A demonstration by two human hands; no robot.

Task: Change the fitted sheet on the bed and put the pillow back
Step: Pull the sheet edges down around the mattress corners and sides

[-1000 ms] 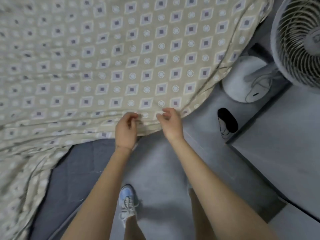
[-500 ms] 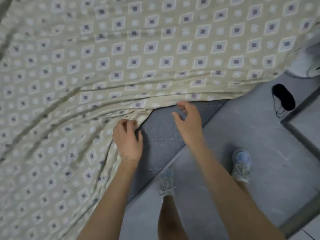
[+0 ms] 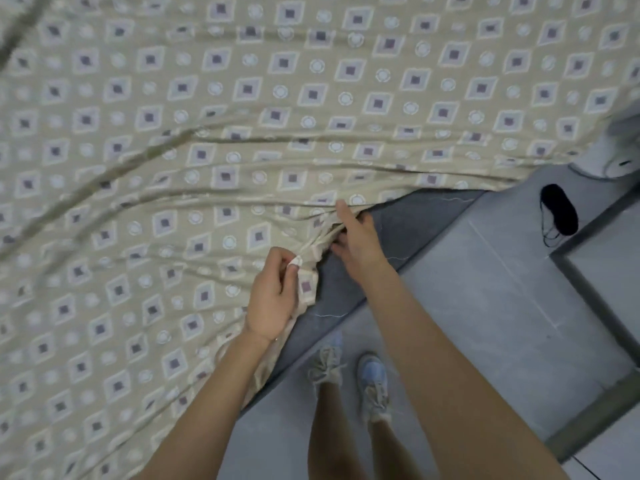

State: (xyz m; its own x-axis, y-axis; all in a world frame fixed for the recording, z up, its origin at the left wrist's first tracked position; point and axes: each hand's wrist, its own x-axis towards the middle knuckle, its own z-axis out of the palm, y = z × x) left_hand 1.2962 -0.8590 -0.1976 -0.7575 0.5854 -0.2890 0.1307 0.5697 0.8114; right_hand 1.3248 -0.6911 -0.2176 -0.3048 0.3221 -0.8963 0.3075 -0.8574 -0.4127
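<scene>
Downward view of a bed corner. A fitted sheet (image 3: 145,209) of thin, matte beige cloth is spread across the left and upper field. It is printed with rows of pale diamonds, each enclosing a dark purple square, alternated with small white rings. Long soft creases are drawn through the cloth toward its gathered edge near the centre.

That edge is pinched by the left hand (image 3: 273,296), whose fingers are curled together, a small fold of hem being clamped between thumb and forefinger. Just to the right, the bunched hem is held by the right hand (image 3: 358,239): one digit is laid straight along the top of the cloth, and the remaining fingers are curled beneath the fold.

Beside the right hand a corner of the mattress (image 3: 412,220) is exposed, dark blue-grey and quilted, with loose pale threads along its edge. Below it, two worn lace-up shoes (image 3: 372,379), pale blue and grey, are planted on a floor (image 3: 491,306) of smooth grey tiles divided by thin joints. Farther right, a black, oval, soft-looking object (image 3: 561,209) with a thin black cord is laid on the floor, near a round white base (image 3: 620,164) cut by the frame edge.
</scene>
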